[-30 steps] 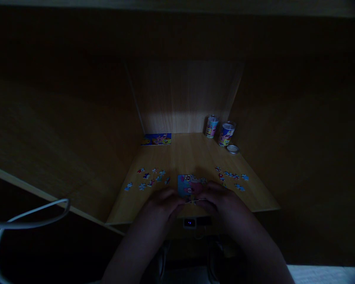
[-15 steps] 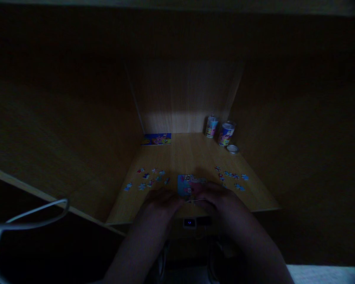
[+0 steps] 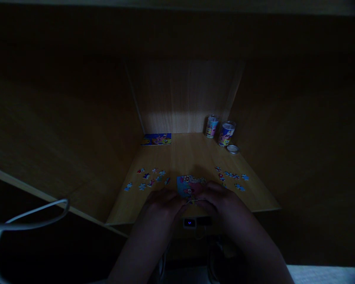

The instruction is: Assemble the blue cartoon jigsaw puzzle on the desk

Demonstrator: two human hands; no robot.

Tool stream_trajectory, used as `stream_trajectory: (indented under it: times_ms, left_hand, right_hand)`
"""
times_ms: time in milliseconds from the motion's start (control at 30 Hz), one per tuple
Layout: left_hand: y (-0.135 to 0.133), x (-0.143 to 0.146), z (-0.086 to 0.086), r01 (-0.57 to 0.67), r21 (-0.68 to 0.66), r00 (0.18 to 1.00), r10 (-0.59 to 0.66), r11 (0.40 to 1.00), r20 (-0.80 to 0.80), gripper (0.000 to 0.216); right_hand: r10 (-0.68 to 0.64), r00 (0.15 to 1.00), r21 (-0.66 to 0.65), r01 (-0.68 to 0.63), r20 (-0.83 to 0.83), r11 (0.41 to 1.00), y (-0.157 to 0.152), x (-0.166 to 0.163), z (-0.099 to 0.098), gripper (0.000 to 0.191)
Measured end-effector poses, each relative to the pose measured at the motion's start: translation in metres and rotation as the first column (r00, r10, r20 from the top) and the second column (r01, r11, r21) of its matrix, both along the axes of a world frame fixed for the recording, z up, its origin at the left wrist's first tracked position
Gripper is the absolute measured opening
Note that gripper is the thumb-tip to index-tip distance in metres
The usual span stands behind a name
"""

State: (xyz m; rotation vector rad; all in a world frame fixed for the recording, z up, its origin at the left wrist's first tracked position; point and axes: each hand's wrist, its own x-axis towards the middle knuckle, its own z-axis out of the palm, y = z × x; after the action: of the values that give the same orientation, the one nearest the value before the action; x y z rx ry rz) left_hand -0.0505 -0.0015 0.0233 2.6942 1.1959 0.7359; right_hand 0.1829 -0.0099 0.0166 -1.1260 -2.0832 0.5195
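Note:
My left hand [image 3: 165, 203] and my right hand [image 3: 218, 198] meet at the front of the wooden desktop, fingers closed in a pinch. Between their fingertips are thin, pale-edged puzzle pieces [image 3: 193, 200], seen nearly edge-on. Where one piece stops and another begins is too dark to make out. Just beyond the fingertips lies a colourful cartoon puzzle section [image 3: 183, 184], partly covered by my right hand. Loose puzzle pieces [image 3: 142, 186] are scattered to the left of my hands, and more loose pieces [image 3: 231, 174] lie to the right.
A blue cartoon picture sheet [image 3: 156, 139] lies at the back left. Two printed cans [image 3: 212, 127] [image 3: 226, 134] stand at the back right, with a round lid [image 3: 232, 149] before them. Wooden walls enclose the desktop. A white cable [image 3: 32, 225] loops at left.
The fingertips and the pieces between them have shifted slightly. The puzzle section beyond them has tilted a little. The loose pieces at the right and the cans stay put.

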Motion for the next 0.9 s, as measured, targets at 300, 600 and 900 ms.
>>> stream_trajectory:
  times_ms: [300,600,900]
  left_hand:
    - [0.0,-0.001,0.001,-0.009,-0.007,1.0,0.009,1.0,0.012,0.017]
    - [-0.003,-0.001,-0.004,-0.036,-0.004,0.999,0.036,0.999,0.031,0.021]
    - [-0.005,0.002,0.0,-0.056,-0.146,0.994,0.069,0.988,0.085,0.016]
  right_hand:
    - [-0.006,1.0,0.042,0.006,0.002,0.999,-0.004,0.0,0.006,0.031]
    - [-0.019,1.0,0.049,0.018,0.024,0.999,-0.008,-0.002,0.007,0.027]
    - [-0.025,0.999,0.008,0.025,0.034,1.0,-0.011,-0.006,0.011,0.019]
